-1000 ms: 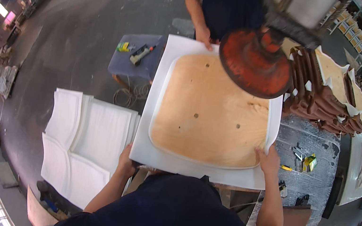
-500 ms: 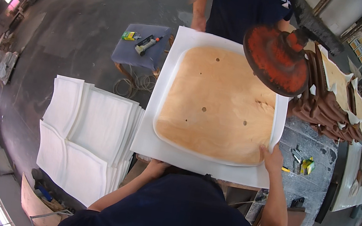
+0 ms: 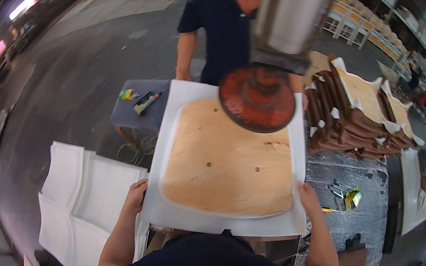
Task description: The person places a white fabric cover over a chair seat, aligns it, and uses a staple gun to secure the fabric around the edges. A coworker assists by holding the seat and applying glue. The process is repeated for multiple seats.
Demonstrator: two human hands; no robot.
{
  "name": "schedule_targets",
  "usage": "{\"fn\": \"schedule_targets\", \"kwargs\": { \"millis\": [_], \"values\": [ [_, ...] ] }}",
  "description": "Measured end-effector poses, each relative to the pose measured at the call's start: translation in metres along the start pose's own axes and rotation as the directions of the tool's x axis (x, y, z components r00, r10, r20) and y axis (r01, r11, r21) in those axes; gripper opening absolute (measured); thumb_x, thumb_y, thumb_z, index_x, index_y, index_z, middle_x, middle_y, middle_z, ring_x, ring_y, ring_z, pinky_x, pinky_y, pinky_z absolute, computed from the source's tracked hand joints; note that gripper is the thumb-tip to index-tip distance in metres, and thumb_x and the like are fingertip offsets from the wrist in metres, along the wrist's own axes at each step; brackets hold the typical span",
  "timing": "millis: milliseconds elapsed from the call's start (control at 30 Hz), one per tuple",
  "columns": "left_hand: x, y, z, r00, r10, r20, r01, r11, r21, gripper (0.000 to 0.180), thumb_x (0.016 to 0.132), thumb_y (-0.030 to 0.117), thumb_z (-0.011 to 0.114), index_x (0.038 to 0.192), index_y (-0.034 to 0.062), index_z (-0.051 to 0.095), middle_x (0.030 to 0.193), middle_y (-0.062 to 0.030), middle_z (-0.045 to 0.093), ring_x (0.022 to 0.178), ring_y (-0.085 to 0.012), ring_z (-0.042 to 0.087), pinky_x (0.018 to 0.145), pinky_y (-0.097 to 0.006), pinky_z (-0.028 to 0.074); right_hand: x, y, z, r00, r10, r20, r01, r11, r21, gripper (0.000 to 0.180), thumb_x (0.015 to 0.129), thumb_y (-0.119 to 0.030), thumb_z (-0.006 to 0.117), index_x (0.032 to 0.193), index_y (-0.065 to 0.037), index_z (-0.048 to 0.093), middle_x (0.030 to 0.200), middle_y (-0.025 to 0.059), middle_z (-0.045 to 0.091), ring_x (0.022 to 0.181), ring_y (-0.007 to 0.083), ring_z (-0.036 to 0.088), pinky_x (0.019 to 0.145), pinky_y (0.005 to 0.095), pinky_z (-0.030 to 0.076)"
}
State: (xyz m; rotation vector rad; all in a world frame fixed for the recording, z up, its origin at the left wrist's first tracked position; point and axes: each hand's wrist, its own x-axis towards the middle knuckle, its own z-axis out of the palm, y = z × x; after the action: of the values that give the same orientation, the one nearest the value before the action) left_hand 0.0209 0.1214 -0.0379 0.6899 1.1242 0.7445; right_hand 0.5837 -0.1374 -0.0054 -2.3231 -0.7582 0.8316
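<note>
A tan plywood panel [image 3: 226,189] with rounded corners and a few holes lies on a larger white padding sheet [image 3: 181,219] in front of me. My left hand [image 3: 136,194] is closed on the sheet's left edge, toward the near corner. On the opposite edge, my right hand [image 3: 309,200] grips the sheet beside the panel's near right corner. A worn red round disc [image 3: 257,100] hangs from a thick metal column [image 3: 288,16] and hides the panel's far right part. Under the sheet, most of the support is hidden.
A co-worker [image 3: 215,37] stands across, arms at the sheet's far corners. White padding sheets [image 3: 97,187] are stacked left, behind them a padded stool [image 3: 128,99] with a tool. Right, a plastic-covered table [image 3: 324,174] bears small tools and brown-covered panels [image 3: 355,123].
My left hand has moved from under the near edge to the left edge. The sheet's right edge, folded up at my right hand before, now lies flatter. The view has tilted up.
</note>
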Motion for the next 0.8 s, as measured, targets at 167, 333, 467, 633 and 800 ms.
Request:
{"fn": "schedule_targets", "kwargs": {
  "millis": [167, 333, 467, 633, 800],
  "values": [
    [0.024, 0.034, 0.023, 0.999, 0.033, -0.018, -0.025, 0.937, 0.349, 0.015, 0.108, 0.017, 0.072, 0.111, 0.0027, 0.077, 0.083, 0.0025, 0.071, 0.065, -0.0059, 0.061, 0.055, -0.024, 0.043, 0.035, -0.006, -0.016, 0.953, 0.211, 0.219, -0.297, 0.802, 0.519, 0.038, 0.112, -0.043, 0.065, 0.134, -0.012, 0.064, 0.083, 0.0005, 0.066, 0.060, 0.0119, 0.059, 0.052, 0.0324, 0.047],
    [0.046, 0.046, 0.055, 0.998, 0.015, -0.059, 0.017, 0.856, 0.516, 0.020, 0.107, 0.024, 0.074, 0.100, 0.0046, 0.076, 0.077, 0.0028, 0.067, 0.061, -0.0070, 0.058, 0.054, -0.027, 0.043, 0.059, -0.003, -0.017, 0.956, 0.168, 0.240, -0.268, 0.834, 0.482, 0.025, 0.107, -0.027, 0.070, 0.125, -0.010, 0.073, 0.080, -0.0009, 0.066, 0.057, 0.0112, 0.059, 0.046, 0.0311, 0.045],
    [0.046, 0.046, 0.054, 0.992, 0.060, -0.107, 0.025, 0.756, 0.654, 0.037, 0.105, 0.036, 0.074, 0.099, -0.0005, 0.079, 0.082, -0.0020, 0.072, 0.066, -0.0111, 0.061, 0.059, -0.032, 0.047, 0.066, -0.020, -0.007, 0.934, 0.215, 0.287, -0.318, 0.864, 0.390, 0.026, 0.100, -0.026, 0.073, 0.114, -0.004, 0.078, 0.078, 0.0025, 0.070, 0.054, 0.0125, 0.061, 0.046, 0.0324, 0.046],
    [0.049, 0.039, 0.058, 0.987, 0.068, -0.145, 0.052, 0.722, 0.690, 0.060, 0.104, 0.047, 0.072, 0.108, -0.0113, 0.081, 0.089, -0.0088, 0.076, 0.076, -0.0159, 0.067, 0.068, -0.037, 0.053, 0.063, -0.028, -0.001, 0.952, 0.245, 0.181, -0.277, 0.944, 0.179, 0.049, 0.094, -0.043, 0.076, 0.104, 0.004, 0.082, 0.087, 0.0137, 0.077, 0.060, 0.0220, 0.070, 0.050, 0.0379, 0.050],
    [0.047, 0.031, 0.055, 0.977, 0.152, -0.148, 0.024, 0.613, 0.790, 0.059, 0.106, 0.047, 0.063, 0.121, -0.0077, 0.080, 0.106, -0.0229, 0.082, 0.099, -0.0321, 0.078, 0.087, -0.045, 0.057, 0.060, -0.028, 0.013, 0.973, 0.227, 0.043, -0.228, 0.973, 0.023, 0.069, 0.095, -0.053, 0.071, 0.118, 0.011, 0.079, 0.103, 0.0269, 0.081, 0.085, 0.0368, 0.081, 0.069, 0.0463, 0.060]
  ]
}}
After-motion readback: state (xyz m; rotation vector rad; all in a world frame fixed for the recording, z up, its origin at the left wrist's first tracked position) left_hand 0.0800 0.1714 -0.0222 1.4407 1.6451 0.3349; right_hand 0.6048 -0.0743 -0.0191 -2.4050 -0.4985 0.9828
